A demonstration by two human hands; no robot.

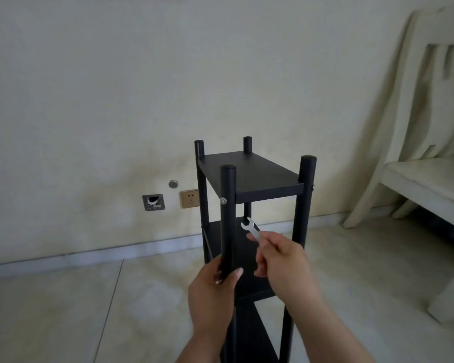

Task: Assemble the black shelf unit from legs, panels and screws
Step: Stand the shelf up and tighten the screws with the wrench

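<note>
Fingers of left hand (212,286) grip the front leg (228,218); right hand (281,260) apparently pinches a wrench (252,230).

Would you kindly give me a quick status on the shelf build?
Left hand grips front leg. Right hand holds wrench, off the screw. Shelf unit upright, top panel on. Nothing blocking.
</note>
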